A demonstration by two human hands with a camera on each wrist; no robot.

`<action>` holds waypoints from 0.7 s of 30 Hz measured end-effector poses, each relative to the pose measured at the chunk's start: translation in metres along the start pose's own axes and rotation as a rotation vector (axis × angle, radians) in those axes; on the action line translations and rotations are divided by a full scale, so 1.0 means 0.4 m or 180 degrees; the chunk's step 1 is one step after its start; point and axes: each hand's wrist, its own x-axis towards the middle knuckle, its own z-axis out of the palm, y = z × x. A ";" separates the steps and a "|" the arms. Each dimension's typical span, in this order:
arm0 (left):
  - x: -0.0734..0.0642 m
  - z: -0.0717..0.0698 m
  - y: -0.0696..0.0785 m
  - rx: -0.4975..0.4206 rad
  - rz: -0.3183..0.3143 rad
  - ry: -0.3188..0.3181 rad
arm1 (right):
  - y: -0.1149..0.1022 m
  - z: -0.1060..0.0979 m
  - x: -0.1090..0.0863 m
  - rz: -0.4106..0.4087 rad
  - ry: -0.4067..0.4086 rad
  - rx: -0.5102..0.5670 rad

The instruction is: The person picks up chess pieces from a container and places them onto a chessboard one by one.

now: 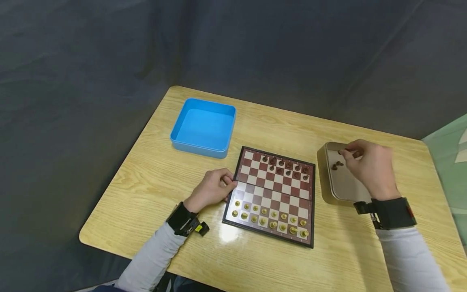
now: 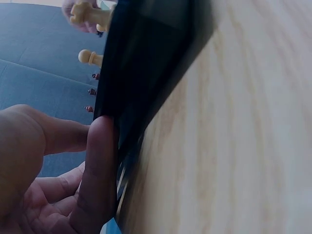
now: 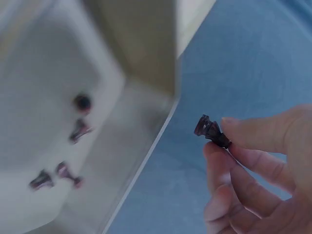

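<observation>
A folding chessboard lies open on the table, dark pieces along its far side and light pieces along its near side. My left hand grips the board's left edge between thumb and fingers; the left wrist view shows a fingertip against the black rim. Over a metal tin to the right of the board, my right hand pinches a small dark chess piece between thumb and fingers. Several more dark pieces lie on the tin's floor.
A blue square box sits behind the board to the left. The light wooden table has a rounded left corner, and dark cloth hangs behind it. Green fabric shows at the far right.
</observation>
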 end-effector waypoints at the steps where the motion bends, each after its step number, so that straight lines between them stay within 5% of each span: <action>1: 0.000 -0.001 0.000 0.0005 0.0004 0.0006 | -0.013 0.001 0.007 -0.0033 0.0018 0.0005; 12: -0.005 -0.004 0.002 0.0118 0.0132 0.0043 | -0.133 0.015 0.055 -0.0134 -0.0028 0.0241; 21: -0.004 -0.004 -0.001 0.0164 0.0221 0.0101 | -0.211 0.047 0.087 -0.0507 -0.0107 0.0250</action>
